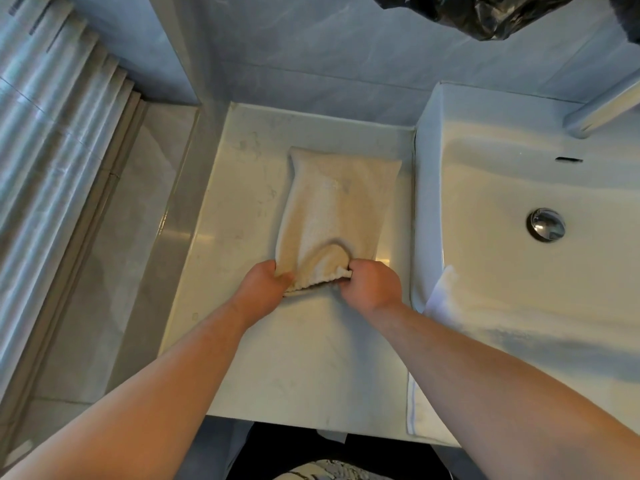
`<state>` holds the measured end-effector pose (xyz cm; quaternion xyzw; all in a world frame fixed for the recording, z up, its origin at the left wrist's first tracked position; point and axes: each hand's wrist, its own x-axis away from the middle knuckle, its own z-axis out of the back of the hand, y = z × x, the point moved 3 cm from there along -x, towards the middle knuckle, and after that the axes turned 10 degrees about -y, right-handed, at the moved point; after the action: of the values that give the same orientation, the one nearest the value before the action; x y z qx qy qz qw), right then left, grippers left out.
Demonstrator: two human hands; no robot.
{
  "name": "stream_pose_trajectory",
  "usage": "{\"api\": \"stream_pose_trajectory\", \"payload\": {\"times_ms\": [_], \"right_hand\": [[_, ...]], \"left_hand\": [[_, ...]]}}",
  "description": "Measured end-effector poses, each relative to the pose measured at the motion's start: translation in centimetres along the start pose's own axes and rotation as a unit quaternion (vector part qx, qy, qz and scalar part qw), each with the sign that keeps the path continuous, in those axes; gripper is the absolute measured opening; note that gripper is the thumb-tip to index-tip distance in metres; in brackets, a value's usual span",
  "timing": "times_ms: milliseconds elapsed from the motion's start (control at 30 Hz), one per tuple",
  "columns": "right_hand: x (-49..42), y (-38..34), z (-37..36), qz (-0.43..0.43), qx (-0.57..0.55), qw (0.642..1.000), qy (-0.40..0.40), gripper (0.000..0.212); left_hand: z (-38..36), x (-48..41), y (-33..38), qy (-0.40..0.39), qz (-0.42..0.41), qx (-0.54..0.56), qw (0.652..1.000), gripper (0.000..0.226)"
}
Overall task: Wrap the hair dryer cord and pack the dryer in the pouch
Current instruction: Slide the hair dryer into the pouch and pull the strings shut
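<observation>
A cream cloth pouch (334, 206) lies on the white marble counter (287, 358), bulging as if something is inside; no dryer or cord shows. Its gathered mouth faces me. My left hand (268, 284) grips the mouth's left corner. My right hand (370, 284) pinches the mouth's right side, and the ruffled edge is bunched between the two hands.
A white sink basin (519, 258) with a chrome drain (545, 225) adjoins the counter on the right. A white towel (438, 306) hangs over the sink's near-left edge. A black plastic bag (485, 12) hangs at the top. The floor lies to the left.
</observation>
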<state>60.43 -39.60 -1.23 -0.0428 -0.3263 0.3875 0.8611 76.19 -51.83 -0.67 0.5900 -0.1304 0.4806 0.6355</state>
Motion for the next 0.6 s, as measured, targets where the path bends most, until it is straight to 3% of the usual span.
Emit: {"api": "stream_pose_trajectory", "payload": {"times_ms": [200, 367, 433, 600], "right_hand": [[-0.4, -0.1, 0.3, -0.031, -0.021, 0.999, 0.009, 0.023], [-1.5, -0.5, 1.0, -0.044, -0.034, 0.998, 0.015, 0.017], [-1.7, -0.5, 1.0, -0.042, -0.076, 0.996, -0.001, 0.008], [-0.1, 0.7, -0.6, -0.018, -0.222, 0.975, -0.016, 0.018]], "left_hand": [[0.7, -0.1, 0.8, -0.009, -0.008, -0.077, 0.997, 0.015], [1.5, -0.5, 1.3, -0.005, -0.023, -0.074, 0.997, 0.014], [1.8, -0.7, 1.1, 0.001, -0.02, -0.071, 0.997, 0.015], [2.4, 0.0, -0.4, 0.008, -0.028, 0.003, 1.0, 0.022]]}}
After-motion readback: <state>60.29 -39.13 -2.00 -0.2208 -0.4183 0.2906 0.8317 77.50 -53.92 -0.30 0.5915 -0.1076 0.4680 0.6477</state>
